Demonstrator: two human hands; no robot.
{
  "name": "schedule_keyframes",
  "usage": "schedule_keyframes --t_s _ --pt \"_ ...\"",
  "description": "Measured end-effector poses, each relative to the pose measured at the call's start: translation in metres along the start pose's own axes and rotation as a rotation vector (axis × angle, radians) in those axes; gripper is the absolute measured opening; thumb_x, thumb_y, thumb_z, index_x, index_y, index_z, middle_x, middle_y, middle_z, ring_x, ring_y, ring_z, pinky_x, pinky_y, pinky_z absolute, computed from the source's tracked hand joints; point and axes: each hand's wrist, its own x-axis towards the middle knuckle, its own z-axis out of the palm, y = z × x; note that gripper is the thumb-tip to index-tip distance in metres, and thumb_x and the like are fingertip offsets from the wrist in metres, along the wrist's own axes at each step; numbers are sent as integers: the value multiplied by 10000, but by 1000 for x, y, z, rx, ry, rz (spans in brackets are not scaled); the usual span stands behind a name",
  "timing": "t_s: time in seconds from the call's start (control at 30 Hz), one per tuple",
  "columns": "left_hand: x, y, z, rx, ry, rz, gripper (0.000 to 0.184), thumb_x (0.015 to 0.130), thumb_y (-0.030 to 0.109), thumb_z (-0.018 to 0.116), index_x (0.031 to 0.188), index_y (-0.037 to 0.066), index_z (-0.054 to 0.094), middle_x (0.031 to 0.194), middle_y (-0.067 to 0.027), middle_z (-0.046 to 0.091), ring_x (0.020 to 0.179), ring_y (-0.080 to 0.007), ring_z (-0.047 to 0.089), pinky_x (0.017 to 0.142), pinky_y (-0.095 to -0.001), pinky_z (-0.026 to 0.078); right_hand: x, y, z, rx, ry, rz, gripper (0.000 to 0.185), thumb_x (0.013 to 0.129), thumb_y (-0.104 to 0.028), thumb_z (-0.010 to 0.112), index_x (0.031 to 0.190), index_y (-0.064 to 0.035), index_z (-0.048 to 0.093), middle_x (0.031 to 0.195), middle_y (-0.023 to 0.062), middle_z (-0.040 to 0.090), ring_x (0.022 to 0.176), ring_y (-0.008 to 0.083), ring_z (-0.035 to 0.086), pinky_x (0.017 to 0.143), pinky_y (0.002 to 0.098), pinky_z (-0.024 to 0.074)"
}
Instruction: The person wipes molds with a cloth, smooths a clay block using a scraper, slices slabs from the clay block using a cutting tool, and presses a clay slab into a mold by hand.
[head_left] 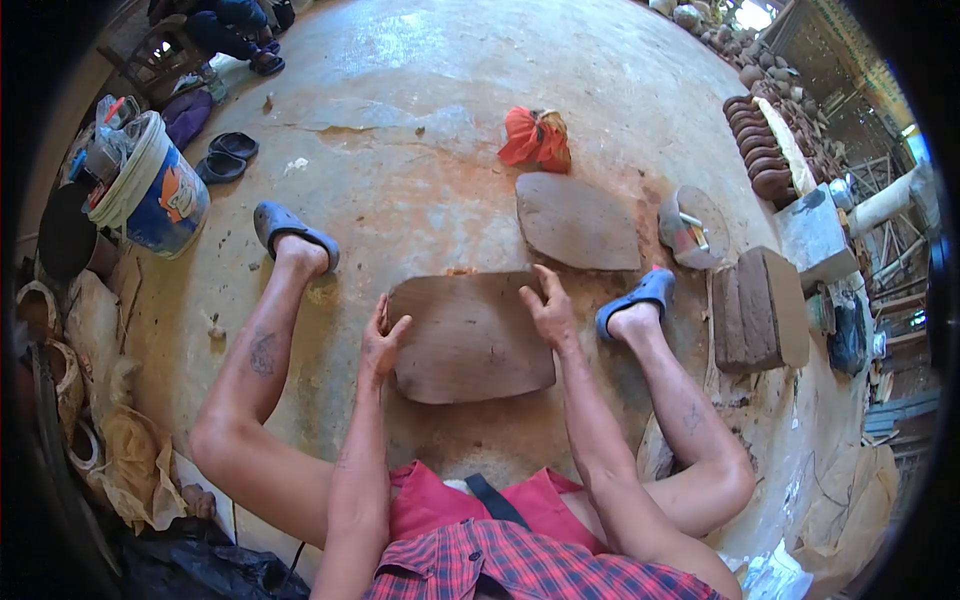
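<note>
Between my legs is a flat brown clay slab (pixel 472 338), with rounded corners and a smooth upper face. My left hand (pixel 380 340) grips its left edge, the thumb lying over the top. My right hand (pixel 549 312) holds the right edge near the far corner, fingers along the side. The fingertips under the slab are hidden, and I cannot tell whether it is fully off the floor. Just beyond, to the right, a second clay slab (pixel 578 222) lies on the floor.
A red plastic bundle (pixel 535 139) sits behind the far slab. To the right stand a round container (pixel 693 228) with small tools and a thick clay block (pixel 760 311). At left are a bucket (pixel 151 187) and dark sandals (pixel 227 158). A person (pixel 225 30) sits at upper left.
</note>
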Motion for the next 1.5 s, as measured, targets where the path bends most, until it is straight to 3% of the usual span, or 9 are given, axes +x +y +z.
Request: schedule_keyframes --t_s 0.1,0.2,0.33,0.63,0.73,0.8,0.97,1.03,1.5 --pt "-9 -37 -16 -191 61 -2 752 963 203 742 1577 -15 367 1525 -142 535 1366 -244 544 1150 -365 414 -16 16 -15 236 -63 117 528 1032 -256 654 1440 46 506 1354 168 665 1230 218 632 1041 327 492" --pt "-22 -20 -5 -56 115 -127 741 973 182 725 1582 -17 355 1531 -173 504 1361 -256 523 1158 -365 391 -37 56 -8 306 -37 304 652 1016 -305 660 1513 54 434 1527 225 511 1422 299 489 1181 380 382" --pt "-22 -35 13 7 56 22 625 980 93 634 1547 -20 397 1566 -214 452 1408 -314 476 1189 -400 352 -57 20 -3 -58 -24 252 825 954 -325 698 1599 8 305 1592 280 402 1507 362 362 1247 424 274" --pt "-40 16 49 553 211 127 634 991 155 565 1558 -6 331 1351 -355 587 1248 -519 571 1057 -526 454 -57 6 2 -192 3 124 786 950 -218 661 1584 47 282 1480 341 498 1380 442 510 1168 451 398" --pt "-42 19 41 525 213 66 666 988 119 563 1587 11 294 1445 -324 538 1331 -485 528 1115 -493 429 -59 0 -2 -116 -17 175 773 951 -207 666 1582 46 297 1465 333 523 1350 436 545 1135 445 430" --pt "-41 24 44 390 181 74 706 992 75 547 1627 30 242 1603 -240 409 1486 -349 409 1228 -401 312 -58 -1 -5 -137 -30 163 763 961 -235 670 1573 53 316 1457 331 531 1347 435 549 1126 443 436" --pt "-35 13 39 413 169 174 727 989 52 537 1642 59 216 1579 -264 433 1445 -394 456 1194 -436 367 -50 -37 8 -372 287 6 754 1023 -413 611 1545 75 367 1478 319 522 1388 428 513 1159 449 397" --pt "-42 29 43 405 152 107 729 988 40 532 1645 66 215 1585 -259 427 1451 -388 450 1196 -431 365 -45 -68 24 -142 277 -245 800 1062 -555 461 1546 76 369 1548 297 457 1471 417 414 1218 458 316" --pt "-45 62 62 17 95 70 774 963 -85 493 1653 33 164 1720 -177 177 1581 -260 194 1275 -371 196 -23 -94 124 153 0 -459 839 1077 -609 298 1617 31 246 1696 229 220 1584 413 129 1277 477 126"
